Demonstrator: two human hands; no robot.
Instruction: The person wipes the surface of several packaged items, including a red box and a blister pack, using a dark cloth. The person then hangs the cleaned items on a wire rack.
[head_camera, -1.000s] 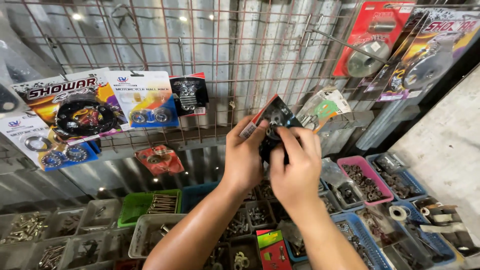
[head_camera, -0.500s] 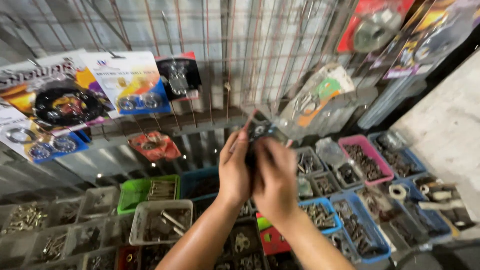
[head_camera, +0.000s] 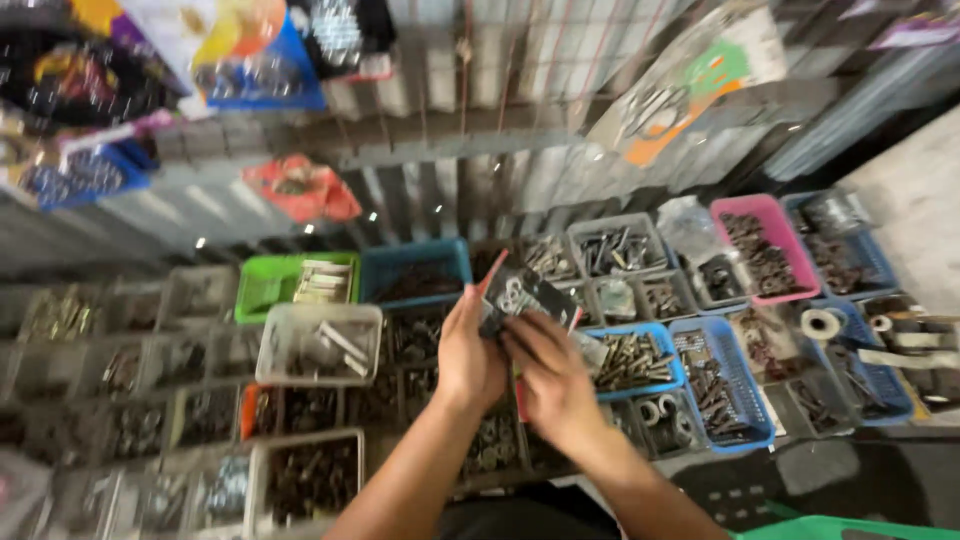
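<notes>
The small packet (head_camera: 520, 298) between the two hands is showing a black card with a red edge and silver metal parts on it. Below it, a green basket (head_camera: 270, 285), a teal bin (head_camera: 415, 265), a pink basket (head_camera: 765, 240) and blue mesh baskets (head_camera: 725, 385) are holding grey and dark hardware. A red-orange packet (head_camera: 300, 188) is hanging on the grey wire grid (head_camera: 480, 110).

Pink basket (head_camera: 778, 215), green tray (head_camera: 262, 282) and blue baskets (head_camera: 750, 390) hold hardware.
</notes>
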